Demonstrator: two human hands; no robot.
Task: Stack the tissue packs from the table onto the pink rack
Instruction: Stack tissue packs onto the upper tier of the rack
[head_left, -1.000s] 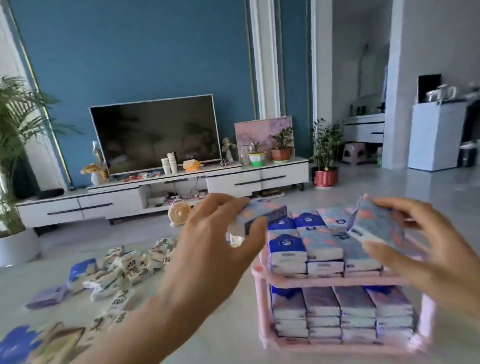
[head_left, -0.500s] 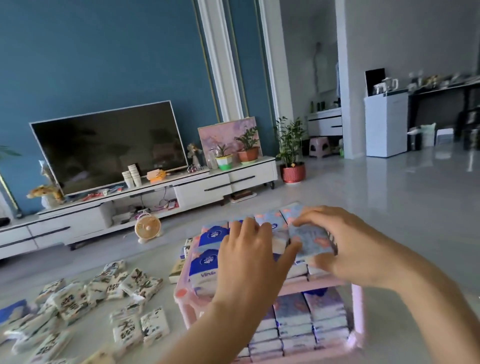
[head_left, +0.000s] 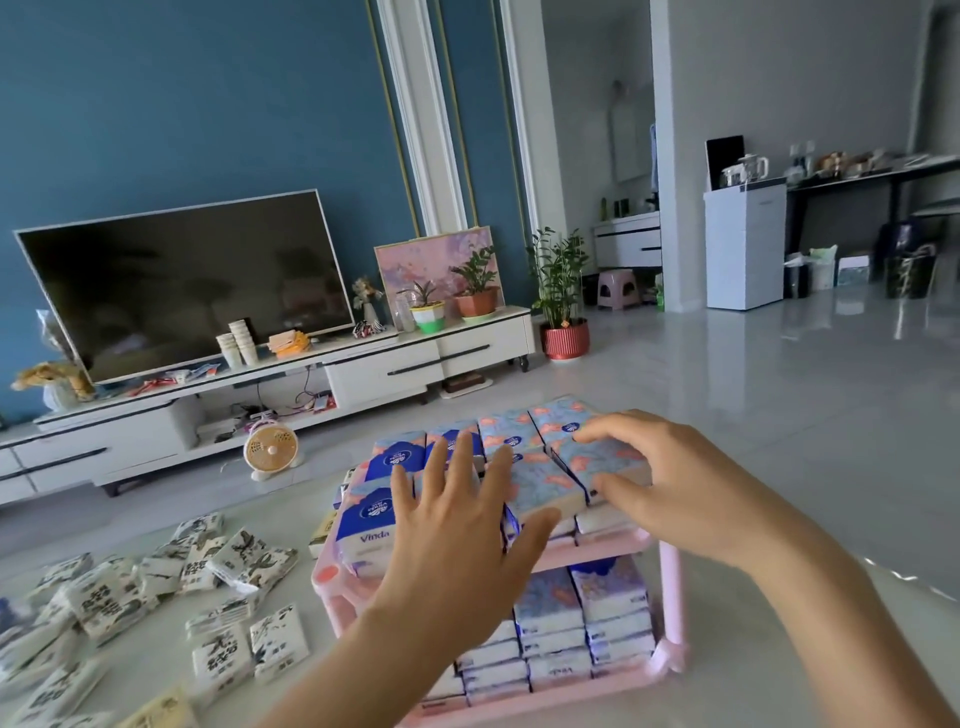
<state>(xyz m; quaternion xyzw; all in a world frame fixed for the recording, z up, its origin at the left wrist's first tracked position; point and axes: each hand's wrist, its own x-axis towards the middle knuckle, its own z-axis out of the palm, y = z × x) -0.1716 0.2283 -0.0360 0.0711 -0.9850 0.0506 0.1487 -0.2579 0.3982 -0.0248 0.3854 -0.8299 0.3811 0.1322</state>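
Tissue packs (head_left: 540, 486) top pink rack (head_left: 670, 587): back row four, front row three visible; two tiers filled. Your left hand (head_left: 457, 545) lies spread over them. Your right hand (head_left: 670, 488) pinches front-right pack (head_left: 608, 462). Loose black-and-white packs (head_left: 244, 561), too many to count, litter pale table (head_left: 753, 691). One TV (head_left: 182, 291), blue wall (head_left: 208, 104).

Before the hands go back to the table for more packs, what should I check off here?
1. Left hand free: ok. The left hand lies flat, fingers spread, on the top layer.
2. Right hand released: not ok. The right hand pinches the front-right pack.
3. Top layer level on the pink rack: cannot tell, the hands cover part.
4. Loose packs left on the table: ok, scattered to the left.
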